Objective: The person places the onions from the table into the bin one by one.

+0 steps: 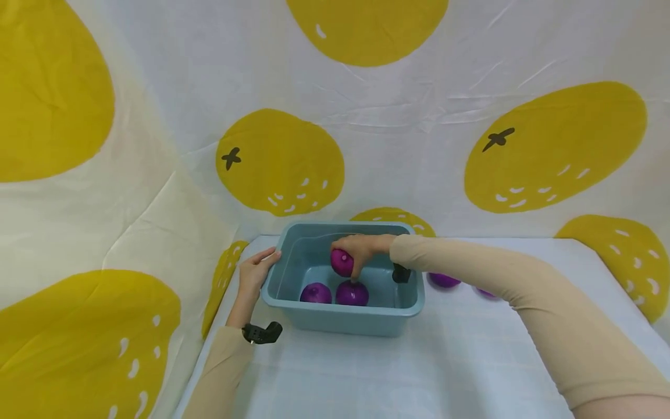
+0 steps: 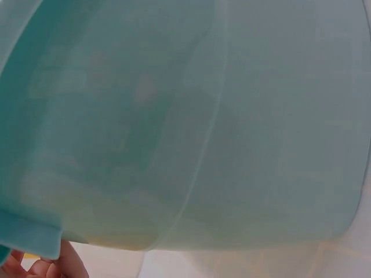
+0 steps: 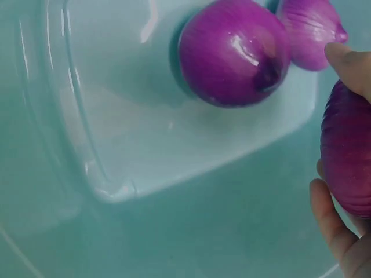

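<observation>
Clasping a purple onion (image 1: 342,263) in the right hand (image 1: 361,250), with thumb to one side and curled fingers to the other, spread only to its plump width. Showing fine ridges along dark, glossy skin up close. Held inside the tub (image 1: 345,324), above its floor: smooth, shiny blue-green plastic with rounded corners and a rolled lip. Spotting two more onions (image 1: 352,293) lying beneath, round and gleaming, side by side. Over to the left hand (image 1: 255,270), gripping the tub's left rim with bent fingers, closed about that thin edge. Glimpsing purple rounds (image 1: 444,280) outside, right of the tub, partly behind the beige sleeve (image 1: 487,262), on pale cloth (image 1: 471,361).
</observation>
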`<move>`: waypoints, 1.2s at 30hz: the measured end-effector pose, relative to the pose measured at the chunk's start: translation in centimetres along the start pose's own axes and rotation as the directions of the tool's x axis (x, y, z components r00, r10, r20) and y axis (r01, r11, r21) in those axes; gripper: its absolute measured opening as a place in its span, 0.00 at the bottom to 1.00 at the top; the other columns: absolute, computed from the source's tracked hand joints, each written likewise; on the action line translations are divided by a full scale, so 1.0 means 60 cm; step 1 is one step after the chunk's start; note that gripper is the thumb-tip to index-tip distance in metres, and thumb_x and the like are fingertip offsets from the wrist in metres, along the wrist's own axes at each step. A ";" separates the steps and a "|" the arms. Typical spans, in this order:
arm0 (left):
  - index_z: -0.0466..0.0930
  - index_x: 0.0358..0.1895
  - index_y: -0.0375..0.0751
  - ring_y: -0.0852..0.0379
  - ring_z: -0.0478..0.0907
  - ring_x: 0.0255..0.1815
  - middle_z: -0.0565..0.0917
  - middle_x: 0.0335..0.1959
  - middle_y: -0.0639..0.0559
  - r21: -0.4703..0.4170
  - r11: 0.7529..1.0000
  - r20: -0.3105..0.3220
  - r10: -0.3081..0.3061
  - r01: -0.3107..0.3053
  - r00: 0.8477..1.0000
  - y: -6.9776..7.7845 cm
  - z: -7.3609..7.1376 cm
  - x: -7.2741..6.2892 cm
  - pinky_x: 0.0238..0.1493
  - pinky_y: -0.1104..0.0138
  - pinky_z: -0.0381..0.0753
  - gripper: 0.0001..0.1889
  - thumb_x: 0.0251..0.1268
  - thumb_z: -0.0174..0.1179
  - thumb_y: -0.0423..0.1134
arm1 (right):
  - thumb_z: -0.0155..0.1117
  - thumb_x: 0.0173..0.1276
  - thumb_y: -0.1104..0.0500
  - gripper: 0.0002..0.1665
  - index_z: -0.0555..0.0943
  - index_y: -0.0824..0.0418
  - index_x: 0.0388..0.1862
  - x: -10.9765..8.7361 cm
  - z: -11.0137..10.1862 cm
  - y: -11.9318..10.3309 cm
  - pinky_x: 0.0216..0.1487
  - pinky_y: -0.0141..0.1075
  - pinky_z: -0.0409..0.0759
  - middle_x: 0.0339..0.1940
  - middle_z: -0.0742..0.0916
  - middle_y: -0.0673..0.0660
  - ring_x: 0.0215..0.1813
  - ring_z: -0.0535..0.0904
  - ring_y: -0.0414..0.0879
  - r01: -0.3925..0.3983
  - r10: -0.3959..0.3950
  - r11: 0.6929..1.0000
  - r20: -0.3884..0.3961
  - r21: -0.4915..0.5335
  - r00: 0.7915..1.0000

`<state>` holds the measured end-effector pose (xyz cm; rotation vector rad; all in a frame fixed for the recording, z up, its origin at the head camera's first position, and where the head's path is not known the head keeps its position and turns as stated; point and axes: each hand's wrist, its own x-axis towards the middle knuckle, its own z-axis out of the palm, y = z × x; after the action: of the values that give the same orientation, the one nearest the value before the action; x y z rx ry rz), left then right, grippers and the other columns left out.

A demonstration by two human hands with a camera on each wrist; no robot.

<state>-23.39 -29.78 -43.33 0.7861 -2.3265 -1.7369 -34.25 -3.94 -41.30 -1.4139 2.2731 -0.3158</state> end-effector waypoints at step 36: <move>0.79 0.59 0.43 0.40 0.77 0.55 0.78 0.60 0.36 0.011 1.000 0.011 -0.005 0.005 1.000 0.000 0.001 0.002 0.60 0.49 0.76 0.25 0.59 0.66 0.49 | 0.84 0.41 0.52 0.48 0.69 0.52 0.61 -0.012 0.037 0.024 0.58 0.39 0.77 0.54 0.79 0.52 0.54 0.74 0.46 -0.320 0.345 0.937 0.217 -0.139 0.913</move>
<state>-23.49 -29.80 -43.38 0.7865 -2.3449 -1.7371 -34.05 -2.57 -43.67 -1.0166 2.2986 0.0764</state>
